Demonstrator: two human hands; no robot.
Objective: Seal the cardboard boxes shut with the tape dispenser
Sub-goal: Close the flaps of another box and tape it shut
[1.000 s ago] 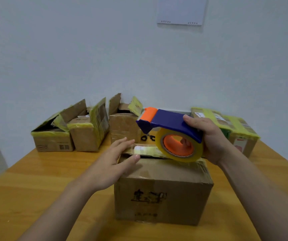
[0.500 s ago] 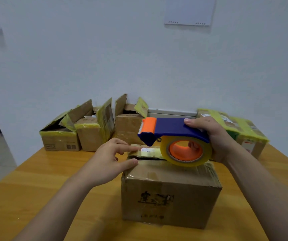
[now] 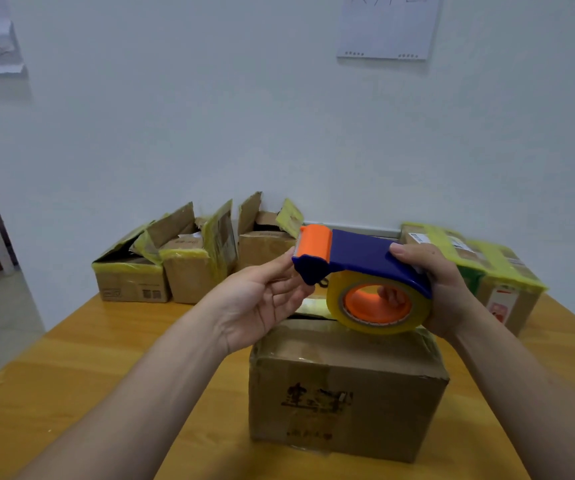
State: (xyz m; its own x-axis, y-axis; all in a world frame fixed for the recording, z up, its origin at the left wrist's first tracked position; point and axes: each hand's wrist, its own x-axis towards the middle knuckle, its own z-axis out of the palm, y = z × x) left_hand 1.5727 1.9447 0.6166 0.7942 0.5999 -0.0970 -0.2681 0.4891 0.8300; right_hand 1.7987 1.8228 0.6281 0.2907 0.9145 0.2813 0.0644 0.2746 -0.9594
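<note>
A box (image 3: 345,386) sits on the table (image 3: 71,393) before me. My right hand (image 3: 442,289) holds the dispenser (image 3: 362,271) just above it, my left hand (image 3: 262,303) at its left end. Behind, 3 boxes (image 3: 192,271) stand left, others (image 3: 487,271) right.

Your left hand (image 3: 262,303) and right hand (image 3: 449,292) are bare. Behind each hand, your left forearm (image 3: 147,393) and right forearm (image 3: 521,393) are uncovered to the frame's edge. Your right thumbnail (image 3: 397,249) is short.
</note>
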